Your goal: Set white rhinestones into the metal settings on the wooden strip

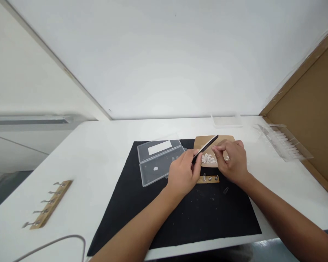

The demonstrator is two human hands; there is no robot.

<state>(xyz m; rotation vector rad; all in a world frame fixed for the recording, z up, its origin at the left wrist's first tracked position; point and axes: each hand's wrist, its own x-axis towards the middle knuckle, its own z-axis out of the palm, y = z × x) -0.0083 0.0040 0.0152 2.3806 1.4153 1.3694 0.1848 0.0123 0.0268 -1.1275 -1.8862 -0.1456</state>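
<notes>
Dark strip, left hand gripping, aimed toward two o'clock: keep steady; right hand pinching, contents unclear.

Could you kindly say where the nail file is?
The nail file is in the left hand, right of centre in the head view, near the right hand.

The left hand grips a slim black nail file, slanting up to the right. Beside it, the right hand brings thumb and forefinger together; anything between them is too small to tell. Behind the hands, a brown tray holds small white pieces. A hinged clear plastic box lies open on the black mat, near a wooden strip. Another strip with metal clips lies at the left on the white desk.
</notes>
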